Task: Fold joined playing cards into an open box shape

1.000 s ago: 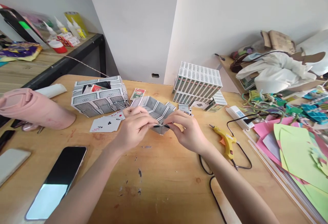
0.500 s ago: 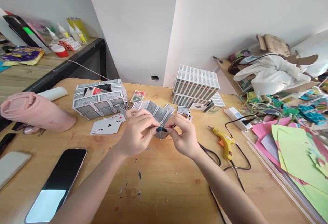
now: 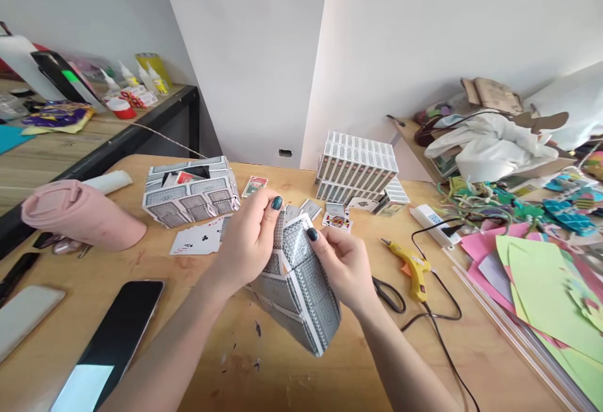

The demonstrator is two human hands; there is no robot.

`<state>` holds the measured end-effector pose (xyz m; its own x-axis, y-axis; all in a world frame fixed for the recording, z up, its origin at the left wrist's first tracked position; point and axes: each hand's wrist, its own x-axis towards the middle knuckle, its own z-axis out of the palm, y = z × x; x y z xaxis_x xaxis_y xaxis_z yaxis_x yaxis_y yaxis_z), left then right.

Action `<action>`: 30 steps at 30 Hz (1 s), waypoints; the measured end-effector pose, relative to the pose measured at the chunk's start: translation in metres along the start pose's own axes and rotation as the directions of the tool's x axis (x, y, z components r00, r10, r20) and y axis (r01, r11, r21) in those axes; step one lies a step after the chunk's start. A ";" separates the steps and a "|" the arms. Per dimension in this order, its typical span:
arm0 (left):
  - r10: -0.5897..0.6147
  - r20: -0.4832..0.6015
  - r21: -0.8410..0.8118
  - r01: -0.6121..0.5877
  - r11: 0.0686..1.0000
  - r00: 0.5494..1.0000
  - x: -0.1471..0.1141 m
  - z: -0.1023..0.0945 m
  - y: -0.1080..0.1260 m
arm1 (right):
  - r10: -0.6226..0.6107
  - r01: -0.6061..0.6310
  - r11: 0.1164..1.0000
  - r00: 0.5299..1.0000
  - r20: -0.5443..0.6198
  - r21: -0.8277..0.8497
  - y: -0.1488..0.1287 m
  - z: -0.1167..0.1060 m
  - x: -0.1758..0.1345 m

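Note:
A folded panel of grey-backed playing cards [image 3: 308,292] is tilted above the table in front of me, with white edges and seams where the cards meet. My left hand [image 3: 247,245] is closed on its upper left edge, thumb up. On the upper right, my right hand [image 3: 346,264] pinches it, thumb pressing the near face. The fingers behind the panel are hidden. Left of my hands stands a box covered in the same cards [image 3: 188,205], with an opening in its top. Face-up loose cards [image 3: 195,241] lie in front of that box.
At the back sits a block of stacked card modules [image 3: 358,161]. A yellow glue gun [image 3: 412,267] with its cable and a black scissors handle [image 3: 393,296] lie right. Left are a pink tumbler [image 3: 87,217] and a phone [image 3: 117,330]. Coloured paper [image 3: 541,274] covers the right side.
The card panel has come up off the table toward me and turned its patterned side into view. My hands have moved from a pinch close together to holding its two sides.

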<state>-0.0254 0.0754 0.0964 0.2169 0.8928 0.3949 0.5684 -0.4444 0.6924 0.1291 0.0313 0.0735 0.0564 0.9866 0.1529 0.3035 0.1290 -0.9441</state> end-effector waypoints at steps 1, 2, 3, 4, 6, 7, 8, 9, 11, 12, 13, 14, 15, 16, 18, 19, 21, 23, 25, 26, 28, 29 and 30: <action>-0.002 -0.024 0.011 0.003 1.000 1.000 0.000 0.001 -0.001 | 0.007 -0.007 1.000 1.000 -0.027 0.001 0.000 0.002 -0.003; 0.006 -0.045 0.017 -0.005 1.000 0.999 0.000 0.002 -0.002 | 0.012 -0.013 1.000 0.999 -0.044 0.000 -0.001 0.003 -0.006; 0.027 -0.061 0.019 -0.026 0.999 0.998 0.001 0.002 -0.003 | 0.015 -0.016 1.000 0.998 -0.056 -0.008 -0.003 0.003 -0.007; 0.064 -0.058 0.015 -0.063 0.998 0.996 0.001 0.002 -0.003 | 0.018 -0.020 0.999 0.998 -0.061 -0.025 -0.005 0.002 -0.007; 0.160 0.010 0.013 -0.161 0.987 0.987 0.000 -0.001 -0.005 | 0.030 -0.034 0.995 0.998 -0.054 -0.089 -0.009 -0.003 -0.003; 0.200 0.067 0.020 -0.201 0.979 0.978 -0.001 -0.003 -0.007 | 0.029 -0.035 0.992 0.998 -0.052 -0.124 -0.010 -0.005 0.000; 0.223 0.129 0.033 -0.229 0.973 0.966 -0.002 -0.005 -0.009 | 0.020 -0.028 0.988 0.998 -0.052 -0.153 -0.010 -0.007 0.004; 0.230 0.183 0.052 -0.243 0.969 0.956 -0.003 -0.006 -0.011 | 0.001 -0.010 0.985 0.998 -0.056 -0.173 -0.009 -0.009 0.008; 0.222 0.229 0.090 -0.247 0.965 0.948 -0.006 -0.008 -0.016 | -0.069 0.053 0.979 0.995 -0.078 -0.196 -0.006 -0.009 0.015; 0.223 0.226 0.099 -0.250 0.963 0.948 -0.008 -0.008 -0.018 | -0.111 0.092 0.975 0.990 -0.088 -0.203 -0.005 -0.008 0.018; 0.231 0.214 0.103 -0.257 0.961 0.949 -0.009 -0.008 -0.020 | -0.152 0.130 0.969 0.984 -0.093 -0.210 -0.003 -0.007 0.020; 0.243 0.196 0.109 -0.268 0.957 0.950 -0.010 -0.008 -0.022 | -0.190 0.166 0.963 0.977 -0.093 -0.214 -0.002 -0.006 0.022; 0.258 0.178 0.117 -0.281 0.953 0.949 -0.011 -0.007 -0.024 | -0.222 0.199 0.956 0.971 -0.086 -0.215 -0.001 -0.004 0.024; 0.274 0.166 0.126 -0.296 0.947 0.947 -0.012 -0.007 -0.025 | -0.250 0.230 0.950 0.965 -0.075 -0.213 -0.001 -0.003 0.024; 0.307 0.156 0.142 -0.329 0.934 0.939 -0.012 -0.007 -0.026 | -0.298 0.282 0.937 0.953 -0.051 -0.204 0.000 -0.003 0.026; 0.324 0.154 0.145 -0.346 0.927 0.933 -0.012 -0.007 -0.027 | -0.318 0.304 0.932 0.947 -0.040 -0.198 -0.001 -0.004 0.026; 0.359 0.152 0.137 -0.380 0.915 0.921 -0.011 -0.007 -0.027 | -0.351 0.342 0.922 0.936 -0.019 -0.182 -0.001 -0.006 0.026; 0.381 0.151 0.126 -0.400 0.908 0.912 -0.011 -0.008 -0.027 | -0.374 0.370 0.916 0.927 0.002 -0.158 0.000 -0.008 0.026; 0.384 0.152 0.127 -0.403 0.906 0.911 -0.011 -0.008 -0.027 | -0.386 0.385 0.913 0.922 0.018 -0.132 0.000 -0.009 0.025; 0.385 0.152 0.126 -0.405 0.906 0.910 -0.011 -0.008 -0.027 | -0.386 0.386 0.914 0.922 0.025 -0.122 0.001 -0.010 0.025; 0.391 0.151 0.111 -0.408 0.906 0.908 -0.011 -0.009 -0.027 | -0.378 0.380 0.919 0.925 0.040 -0.106 0.002 -0.010 0.024; 0.389 0.152 0.096 -0.406 0.909 0.908 -0.011 -0.009 -0.028 | -0.371 0.374 0.922 0.927 0.050 -0.102 0.002 -0.010 0.024; 0.385 0.153 0.078 -0.400 0.913 0.910 -0.011 -0.009 -0.028 | -0.364 0.369 0.924 0.929 0.062 -0.098 0.001 -0.010 0.024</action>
<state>-0.0508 0.0768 0.0780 0.5377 0.6526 0.5339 0.4944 -0.7569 0.4273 0.1407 0.0537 0.0790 -0.1169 0.8761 0.4678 0.3948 0.4732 -0.7875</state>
